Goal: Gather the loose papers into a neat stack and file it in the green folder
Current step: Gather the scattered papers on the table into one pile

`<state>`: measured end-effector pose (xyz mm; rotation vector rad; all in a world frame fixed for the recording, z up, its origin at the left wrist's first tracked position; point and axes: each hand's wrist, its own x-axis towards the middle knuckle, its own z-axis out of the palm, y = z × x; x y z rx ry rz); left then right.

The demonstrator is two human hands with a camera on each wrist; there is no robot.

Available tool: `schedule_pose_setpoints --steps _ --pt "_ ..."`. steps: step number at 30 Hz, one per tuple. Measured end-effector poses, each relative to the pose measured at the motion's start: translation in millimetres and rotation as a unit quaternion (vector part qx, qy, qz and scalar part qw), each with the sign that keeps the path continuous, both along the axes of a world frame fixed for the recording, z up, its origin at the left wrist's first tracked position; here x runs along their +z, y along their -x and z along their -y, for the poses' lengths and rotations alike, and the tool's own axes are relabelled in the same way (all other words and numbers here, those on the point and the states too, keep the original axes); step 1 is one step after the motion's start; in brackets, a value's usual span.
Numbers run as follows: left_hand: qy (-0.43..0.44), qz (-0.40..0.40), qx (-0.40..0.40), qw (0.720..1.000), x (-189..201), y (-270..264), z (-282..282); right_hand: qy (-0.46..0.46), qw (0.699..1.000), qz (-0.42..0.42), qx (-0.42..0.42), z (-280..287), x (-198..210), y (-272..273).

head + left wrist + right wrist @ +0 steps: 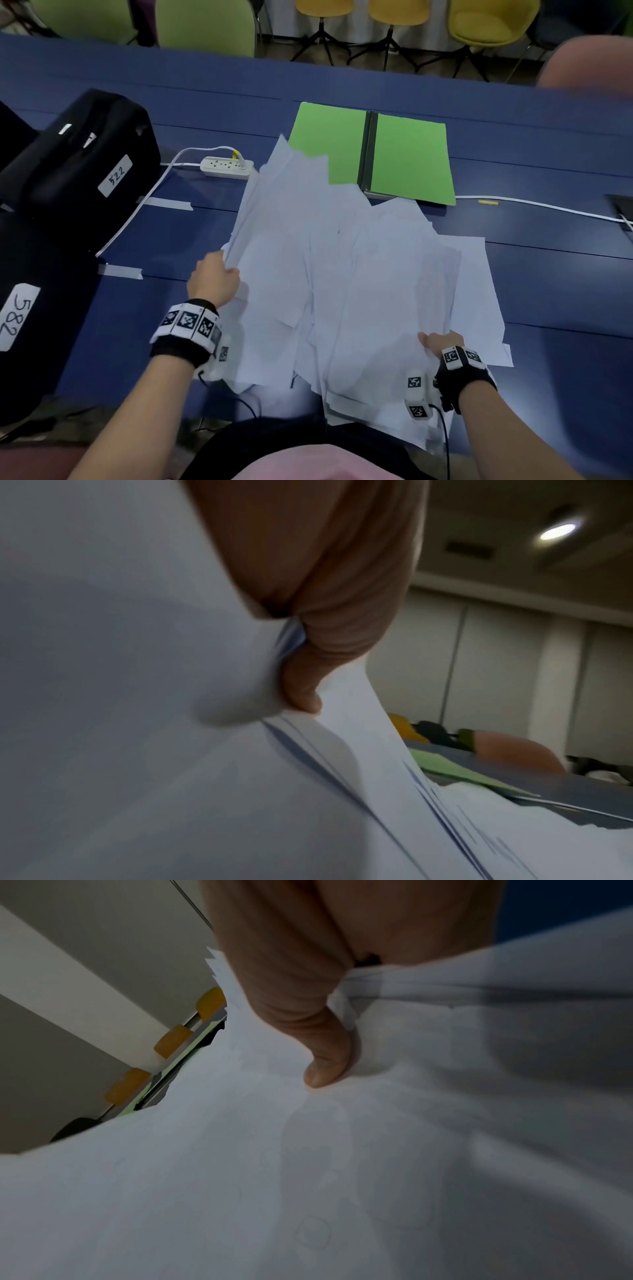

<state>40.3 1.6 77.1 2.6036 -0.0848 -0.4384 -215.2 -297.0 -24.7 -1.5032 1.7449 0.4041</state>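
Many white loose paper sheets [346,274] lie fanned and skewed on the dark blue table [513,144], partly overlapping the open flat green folder [407,157]. Sheets could slip or crease, I judge, since the left hand [214,279] and right hand [442,342] pinch only the pile's edges.

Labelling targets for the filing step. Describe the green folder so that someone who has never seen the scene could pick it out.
On the blue table, look past the heap of loose white papers to its far edge. The green folder lies open and flat there, right of the white power strip. It is the only green thing on the table, with a dark spine.
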Motion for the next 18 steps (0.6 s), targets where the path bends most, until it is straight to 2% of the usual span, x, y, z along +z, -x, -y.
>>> schedule_pose_setpoints --steps 3,6,10,14,18 --pt "0.041 0.073 -0.025 0.996 38 2 -1 0.002 1.000 0.005 -0.003 -2 2 0" --pt "0.138 0.105 -0.019 0.985 57 9 0 0.013 1.000 0.012 -0.003 -1 2 1" --pt "0.274 0.065 0.008 0.960 66 23 12 0.001 1.000 0.017 0.019 3 -4 5" --pt "0.355 0.023 0.036 0.934 76 30 23 0.001 0.999 0.033 0.001 4 -6 6" --pt "0.447 -0.002 0.062 0.892 91 31 26 0.003 1.000 0.028 -0.011 4 -5 5"
